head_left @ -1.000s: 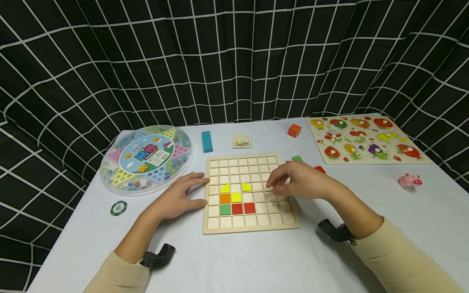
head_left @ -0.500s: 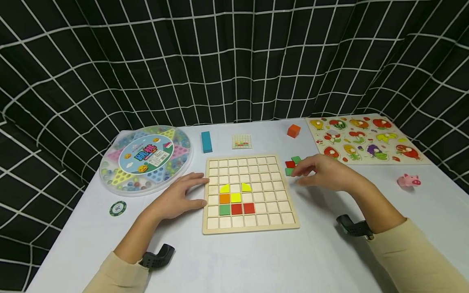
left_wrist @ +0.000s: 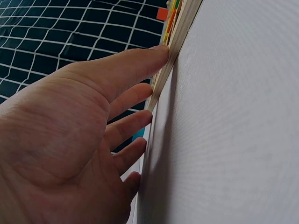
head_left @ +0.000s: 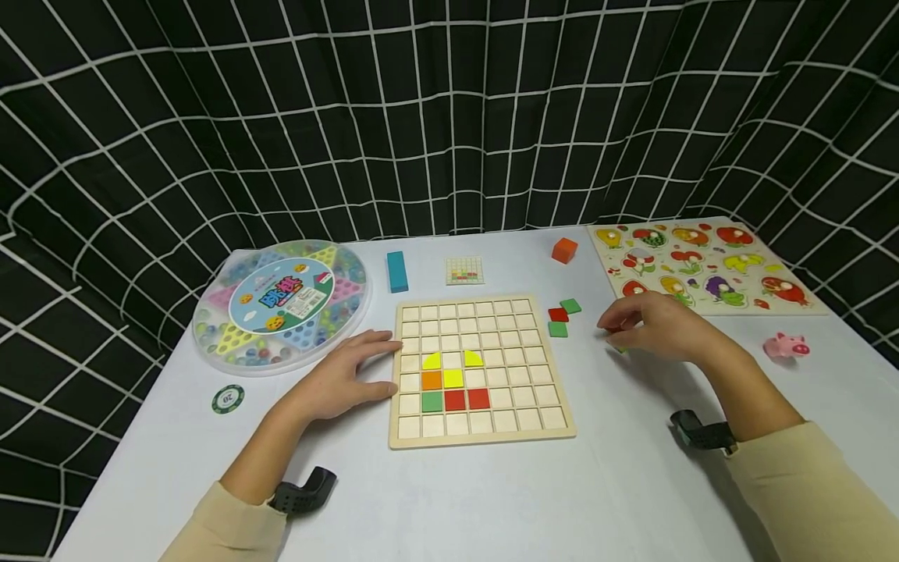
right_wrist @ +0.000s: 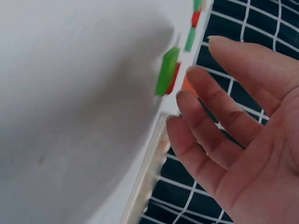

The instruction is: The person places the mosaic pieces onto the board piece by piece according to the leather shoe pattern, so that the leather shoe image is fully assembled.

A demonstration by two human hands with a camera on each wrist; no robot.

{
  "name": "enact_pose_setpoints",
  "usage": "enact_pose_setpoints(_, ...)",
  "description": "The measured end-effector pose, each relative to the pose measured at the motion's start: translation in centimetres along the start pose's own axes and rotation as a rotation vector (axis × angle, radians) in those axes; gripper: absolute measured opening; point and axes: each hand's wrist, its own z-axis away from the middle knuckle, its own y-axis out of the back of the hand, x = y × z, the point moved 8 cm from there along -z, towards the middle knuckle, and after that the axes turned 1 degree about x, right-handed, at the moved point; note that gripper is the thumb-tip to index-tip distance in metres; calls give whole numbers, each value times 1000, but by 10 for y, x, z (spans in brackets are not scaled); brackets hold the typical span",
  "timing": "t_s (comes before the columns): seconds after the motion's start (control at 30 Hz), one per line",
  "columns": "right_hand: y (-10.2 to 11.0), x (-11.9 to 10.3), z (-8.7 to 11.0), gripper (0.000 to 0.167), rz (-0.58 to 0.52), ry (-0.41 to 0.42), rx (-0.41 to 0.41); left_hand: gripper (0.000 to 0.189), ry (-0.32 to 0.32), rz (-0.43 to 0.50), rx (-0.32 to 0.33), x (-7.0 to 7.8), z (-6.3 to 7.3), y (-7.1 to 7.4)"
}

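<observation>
A wooden grid board [head_left: 485, 442] lies mid-table with yellow quarter-round pieces, a yellow square [head_left: 453, 378], an orange square [head_left: 431, 380], a green square [head_left: 431, 402] and red squares [head_left: 478, 399] in its cells. My left hand [head_left: 344, 379] touches the board's left edge with thumb and fingertips, fingers fairly straight. To the right of the board, my right hand [head_left: 656, 326] hovers low with loosely bent fingers and nothing between them. Just past its fingertips in the right wrist view are a green tile [right_wrist: 167, 72] and a red tile [right_wrist: 173, 79]; in the head view the hand mostly hides them.
Loose green and red tiles [head_left: 558, 314] lie beside the board's upper right. Behind it are a small pattern card [head_left: 464, 270], a blue block [head_left: 396, 272] and an orange cube [head_left: 564, 250]. A marble game [head_left: 204, 353], poker chip [head_left: 228, 399], fruit puzzle [head_left: 744, 309] and pink pig [head_left: 786, 346] surround it.
My right hand has moved right from over the board, past the loose tiles, to the tiles farther right. My left hand has stayed at the board's edge.
</observation>
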Motion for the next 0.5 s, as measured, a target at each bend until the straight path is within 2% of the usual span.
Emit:
enact_pose_setpoints(0.23,0,17,2,27,22,-59,-9,63,0,0,0,1,0,0)
enact_pose_setpoints(0.5,-4,25,-1,30,60,-67,-64,62,7,-6,5,0,0,0)
